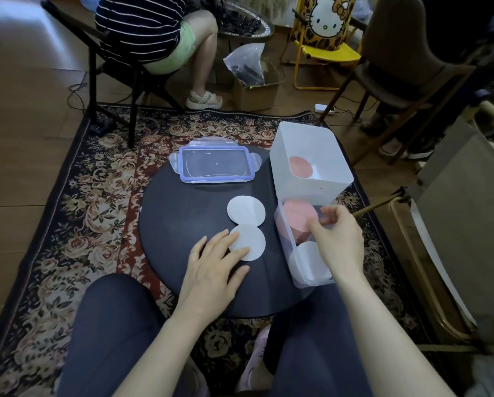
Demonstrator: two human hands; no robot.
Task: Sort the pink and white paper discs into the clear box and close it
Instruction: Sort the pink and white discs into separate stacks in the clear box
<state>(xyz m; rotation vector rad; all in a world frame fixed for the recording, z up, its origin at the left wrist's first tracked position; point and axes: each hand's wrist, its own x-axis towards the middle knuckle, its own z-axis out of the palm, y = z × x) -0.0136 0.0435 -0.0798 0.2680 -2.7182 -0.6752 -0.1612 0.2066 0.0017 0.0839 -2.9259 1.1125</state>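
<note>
On the round black table [182, 213] lie two spots of white paper discs: a far stack [245, 210] and a near disc [251, 242]. My left hand [214, 267] lies flat with its straight fingertips on the near disc's left edge. The clear box [303, 270] stands at the table's right edge with pink discs [297, 216] in its far half and white discs [306, 259] in its near half. My right hand [337, 239] is over the box, fingers curled by the pink discs; what it grips is not visible. The blue-rimmed clear lid [215, 164] lies at the table's far side.
A white bin [320, 181] with one pink disc [300, 167] inside stands behind the clear box. My knees are under the table's near edge. A person sits on a chair beyond the patterned rug; a cardboard box and other chairs stand at the back right.
</note>
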